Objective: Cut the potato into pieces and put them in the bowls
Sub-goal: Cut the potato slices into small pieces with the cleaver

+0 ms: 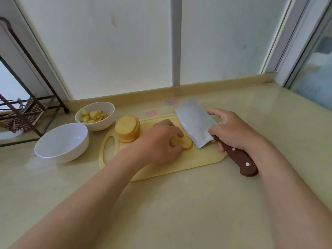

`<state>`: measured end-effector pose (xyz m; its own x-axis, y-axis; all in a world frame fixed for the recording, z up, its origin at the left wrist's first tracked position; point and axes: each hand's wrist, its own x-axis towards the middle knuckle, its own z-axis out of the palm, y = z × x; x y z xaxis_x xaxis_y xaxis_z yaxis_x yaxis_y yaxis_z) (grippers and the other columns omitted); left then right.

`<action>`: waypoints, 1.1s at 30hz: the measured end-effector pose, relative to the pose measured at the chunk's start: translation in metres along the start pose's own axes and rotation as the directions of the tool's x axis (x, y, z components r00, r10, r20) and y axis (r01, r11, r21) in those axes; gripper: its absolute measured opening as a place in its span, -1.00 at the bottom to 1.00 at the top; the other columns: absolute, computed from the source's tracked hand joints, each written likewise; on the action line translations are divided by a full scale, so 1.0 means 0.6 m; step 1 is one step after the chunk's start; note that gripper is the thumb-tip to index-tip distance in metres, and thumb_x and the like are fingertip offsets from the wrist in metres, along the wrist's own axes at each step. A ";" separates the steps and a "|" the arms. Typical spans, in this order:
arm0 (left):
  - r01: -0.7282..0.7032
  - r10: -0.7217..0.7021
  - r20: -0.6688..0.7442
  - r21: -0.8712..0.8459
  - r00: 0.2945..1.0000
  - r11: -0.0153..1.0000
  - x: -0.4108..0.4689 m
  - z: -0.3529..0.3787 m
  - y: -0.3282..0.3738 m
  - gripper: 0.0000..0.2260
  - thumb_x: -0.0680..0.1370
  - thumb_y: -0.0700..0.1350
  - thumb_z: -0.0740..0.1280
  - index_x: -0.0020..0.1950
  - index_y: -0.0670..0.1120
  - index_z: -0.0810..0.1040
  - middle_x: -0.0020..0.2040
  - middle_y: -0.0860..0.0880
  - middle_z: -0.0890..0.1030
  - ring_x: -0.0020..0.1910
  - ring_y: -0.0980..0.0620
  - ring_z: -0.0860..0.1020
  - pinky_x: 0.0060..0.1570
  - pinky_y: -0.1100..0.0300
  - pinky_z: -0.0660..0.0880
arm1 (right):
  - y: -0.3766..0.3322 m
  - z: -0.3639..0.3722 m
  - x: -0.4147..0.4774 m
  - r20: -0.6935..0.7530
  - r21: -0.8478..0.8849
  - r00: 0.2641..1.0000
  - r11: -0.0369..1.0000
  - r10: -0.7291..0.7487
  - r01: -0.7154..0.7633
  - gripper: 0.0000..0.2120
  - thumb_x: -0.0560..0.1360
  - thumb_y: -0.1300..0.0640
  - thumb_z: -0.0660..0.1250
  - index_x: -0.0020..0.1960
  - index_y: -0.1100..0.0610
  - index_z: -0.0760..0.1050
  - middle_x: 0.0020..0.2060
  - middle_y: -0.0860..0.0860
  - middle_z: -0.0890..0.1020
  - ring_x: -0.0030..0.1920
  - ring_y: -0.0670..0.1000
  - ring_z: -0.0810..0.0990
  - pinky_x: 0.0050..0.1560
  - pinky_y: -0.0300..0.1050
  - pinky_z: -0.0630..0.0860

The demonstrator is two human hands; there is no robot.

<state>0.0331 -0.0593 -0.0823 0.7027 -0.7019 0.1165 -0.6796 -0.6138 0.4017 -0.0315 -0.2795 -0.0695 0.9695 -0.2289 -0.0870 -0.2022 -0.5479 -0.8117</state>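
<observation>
The pale yellow flat cutting board (197, 160), rounded at its corners and pierced by an oval handle slot at its left end, lies on the glossy beige countertop (179, 203). The left hand (161, 141) rests on the middle of the board, fingers curled down over a few overlapping potato slices (186, 143) and gripping them. These are thin pale yellow discs with smooth cut faces, lying flat on the board. A taller stack of round potato discs (127, 129) stands at the board's far left corner. The right hand (231, 132) holds the cleaver (194, 123), closed round the front of its dark brown wooden handle, which carries pale metal rivets; thumb and forefinger lie against the blade. The blade is broad, rectangular, dull grey steel, tilted, with its lower corner on the board just right of the held slices; contact with them cannot be determined. Two round white glazed bowls stand left of the board. The far bowl (102, 124), just beside the stack, contains irregular yellow potato cubes (93, 115). The near bowl (61, 141), wider, shows a smooth white interior. A dark metal rack (27, 108) occupies the far left corner.
</observation>
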 end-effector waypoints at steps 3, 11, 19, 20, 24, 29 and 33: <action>-0.259 0.258 -0.117 0.003 0.959 0.966 -0.010 0.022 -0.023 -0.79 0.50 -0.08 0.37 0.10 -0.08 0.65 0.07 -0.02 0.55 -0.04 0.01 0.53 0.01 0.10 0.52 | -0.009 -0.001 -0.005 -0.001 -0.068 1.000 0.998 -0.015 0.014 -0.32 0.49 0.33 0.21 0.51 -0.17 0.36 -0.37 0.01 0.64 -0.51 0.06 0.60 -0.40 0.02 0.54; -0.462 0.462 -0.172 0.041 0.870 0.886 -0.003 0.035 -0.033 -0.86 0.50 -0.21 0.32 -0.01 -0.18 0.65 -0.02 -0.10 0.60 -0.07 -0.10 0.53 0.00 0.09 0.47 | -0.076 0.003 -0.017 0.086 -0.389 0.996 0.921 0.011 0.023 -0.20 0.53 0.26 0.22 0.65 -0.24 0.07 -0.28 -0.05 0.58 -0.53 -0.07 0.62 -0.35 -0.14 0.51; -0.446 0.423 -0.201 -0.086 0.884 0.891 -0.006 0.031 -0.037 -0.85 0.46 -0.29 0.39 -0.01 -0.16 0.68 0.01 -0.07 0.62 -0.04 -0.03 0.58 0.03 0.20 0.48 | -0.120 0.020 -0.038 0.184 -0.497 0.983 0.865 0.026 0.071 -0.12 0.54 0.28 0.15 0.66 -0.31 -0.13 -0.15 -0.08 0.52 -0.41 -0.04 0.70 -0.33 -0.12 0.57; -0.448 0.425 -0.200 -0.088 0.883 0.890 -0.007 0.031 -0.037 -0.85 0.46 -0.30 0.38 -0.01 -0.16 0.68 0.01 -0.07 0.63 -0.04 -0.04 0.58 0.03 0.19 0.48 | -0.121 0.021 -0.041 0.176 -0.501 0.984 0.863 0.025 0.067 -0.13 0.54 0.28 0.14 0.66 -0.30 -0.13 -0.15 -0.07 0.52 -0.41 -0.05 0.69 -0.31 -0.11 0.58; -0.462 0.445 -0.186 -0.063 0.876 0.885 -0.009 0.031 -0.031 -0.82 0.50 -0.26 0.32 0.03 -0.15 0.68 0.02 -0.08 0.63 -0.03 -0.07 0.57 0.02 0.13 0.49 | -0.123 0.023 -0.051 0.156 -0.526 0.988 0.848 0.019 0.067 -0.11 0.51 0.29 0.14 0.67 -0.28 -0.11 -0.10 -0.12 0.48 -0.43 -0.04 0.69 -0.34 -0.10 0.58; -0.456 0.451 -0.133 -0.005 0.883 0.890 -0.011 0.032 -0.027 -0.76 0.56 -0.17 0.23 0.12 -0.12 0.64 0.08 -0.08 0.57 0.00 -0.12 0.54 0.03 0.03 0.50 | -0.134 0.029 -0.068 0.142 -0.580 0.990 0.812 0.014 0.072 -0.13 0.51 0.27 0.15 0.65 -0.29 -0.09 0.05 0.00 0.56 -0.40 0.02 0.70 -0.39 -0.07 0.63; -0.426 0.424 -0.095 0.003 0.901 0.905 -0.010 0.029 -0.027 -0.78 0.59 -0.16 0.22 0.16 -0.11 0.59 0.12 -0.07 0.54 0.06 -0.09 0.50 0.09 0.02 0.48 | -0.142 0.032 -0.080 0.126 -0.616 0.992 0.786 0.033 0.052 -0.13 0.52 0.27 0.15 0.65 -0.30 -0.10 0.11 0.04 0.52 -0.42 0.01 0.69 -0.38 -0.09 0.64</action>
<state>0.0359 -0.0515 -0.1052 0.3649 -0.8580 0.3614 -0.9146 -0.2576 0.3116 -0.0583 -0.2063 -0.0070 0.9721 -0.1435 -0.1854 -0.1932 -0.9384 -0.2866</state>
